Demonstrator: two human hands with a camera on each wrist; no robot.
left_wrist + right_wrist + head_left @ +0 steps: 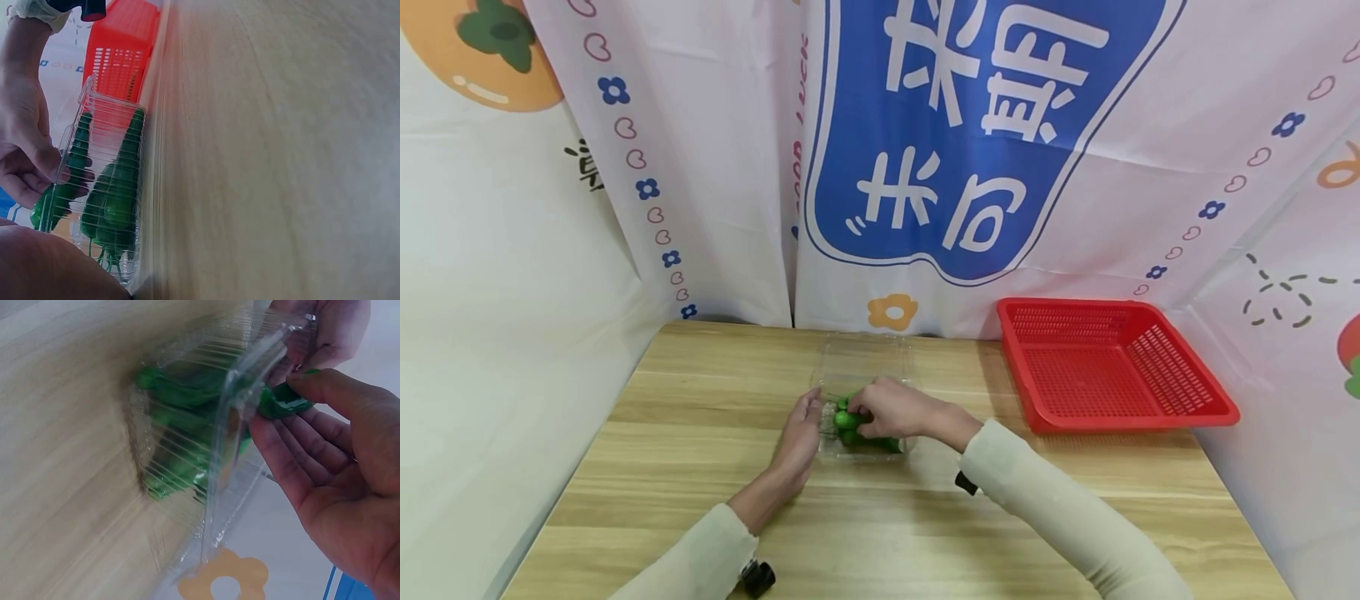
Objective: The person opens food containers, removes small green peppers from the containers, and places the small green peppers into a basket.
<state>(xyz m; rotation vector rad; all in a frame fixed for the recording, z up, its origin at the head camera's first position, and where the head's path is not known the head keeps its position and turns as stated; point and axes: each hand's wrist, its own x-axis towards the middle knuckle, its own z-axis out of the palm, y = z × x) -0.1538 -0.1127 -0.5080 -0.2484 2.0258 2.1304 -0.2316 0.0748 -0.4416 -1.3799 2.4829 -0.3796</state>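
A clear plastic clamshell box (pixel 226 425) lies on the table with its lid raised at the back. Several long green peppers (pixel 119 203) with thin stems lie inside it, seen through the ribbed wall in the left wrist view. My right hand (pixel 893 407) reaches over the box and pinches one green pepper (pixel 282 402) between thumb and fingers, at the level of the box's rim. Along the left end of the box, my left hand (pixel 797 440) rests with its fingers straight and together, touching the wall.
A red plastic basket (pixel 1067 383) with perforated walls stands at the back right of the wooden table (pixel 700 392). Behind the table hangs a printed white cloth (pixel 722 167), with more cloth on both sides.
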